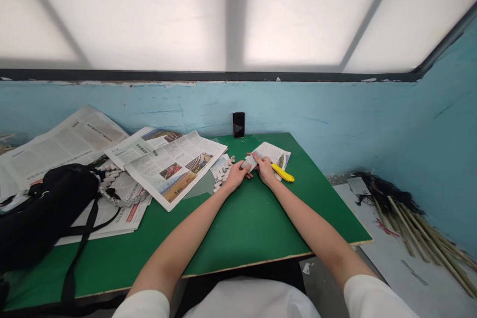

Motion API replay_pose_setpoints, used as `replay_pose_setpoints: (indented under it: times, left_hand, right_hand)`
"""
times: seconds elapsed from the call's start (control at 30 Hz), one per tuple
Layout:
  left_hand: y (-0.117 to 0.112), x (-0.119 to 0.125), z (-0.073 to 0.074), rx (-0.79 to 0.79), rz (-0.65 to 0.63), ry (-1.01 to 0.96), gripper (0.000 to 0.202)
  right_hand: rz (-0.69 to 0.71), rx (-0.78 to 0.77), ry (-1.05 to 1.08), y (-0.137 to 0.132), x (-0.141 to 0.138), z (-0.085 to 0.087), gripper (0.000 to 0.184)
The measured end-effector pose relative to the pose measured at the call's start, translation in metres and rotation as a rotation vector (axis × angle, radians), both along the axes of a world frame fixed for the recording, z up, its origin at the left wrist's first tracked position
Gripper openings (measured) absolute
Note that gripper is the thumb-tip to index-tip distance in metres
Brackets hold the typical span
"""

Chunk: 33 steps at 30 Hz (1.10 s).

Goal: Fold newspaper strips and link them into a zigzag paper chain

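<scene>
Both my hands meet at the far middle of the green table. My left hand and my right hand pinch a small folded strip of newspaper between them, fingers closed on it. A cut sheet of newspaper lies just behind the hands. A yellow utility knife rests on the table right beside my right hand. A cluster of small folded paper pieces sits just left of my left hand.
Open newspapers cover the table's left half. A black bag with a strap lies at the left, next to a chain of folded paper pieces. A phone leans on the blue wall. Brooms lie on the floor at right.
</scene>
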State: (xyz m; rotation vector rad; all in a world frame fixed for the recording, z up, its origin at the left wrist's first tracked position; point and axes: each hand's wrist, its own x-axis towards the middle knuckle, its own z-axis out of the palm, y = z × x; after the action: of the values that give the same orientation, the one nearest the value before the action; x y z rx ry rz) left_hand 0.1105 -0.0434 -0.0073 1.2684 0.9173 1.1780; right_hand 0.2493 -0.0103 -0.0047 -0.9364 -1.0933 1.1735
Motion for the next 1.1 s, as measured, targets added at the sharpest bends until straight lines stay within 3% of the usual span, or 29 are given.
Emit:
replay_pose_setpoints:
  times: [0.1, 0.27, 0.43, 0.6, 0.87, 1.1]
  left_hand:
    - [-0.001, 0.000, 0.000, -0.015, -0.001, -0.065, 0.046]
    - [0.003, -0.007, 0.005, 0.012, 0.163, -0.110, 0.035]
    - [0.005, -0.018, 0.012, -0.030, 0.312, -0.147, 0.029]
    - [0.006, -0.019, 0.014, -0.069, 0.355, -0.173, 0.029]
    - [0.005, -0.018, 0.012, -0.055, 0.201, -0.232, 0.019]
    - [-0.001, -0.020, 0.017, -0.091, -0.171, -0.170, 0.061]
  right_hand:
    - [0.037, -0.008, 0.126, 0.004, 0.001, 0.000, 0.045]
    - [-0.089, -0.008, 0.180, 0.012, 0.009, -0.004, 0.039]
    - [0.078, 0.002, 0.109, 0.015, 0.017, -0.004, 0.036]
    - [0.107, -0.028, 0.136, 0.012, 0.017, 0.001, 0.032]
    - [0.030, 0.054, 0.118, 0.016, 0.017, -0.006, 0.018]
    - [0.093, 0.124, 0.043, 0.011, 0.017, -0.005, 0.008]
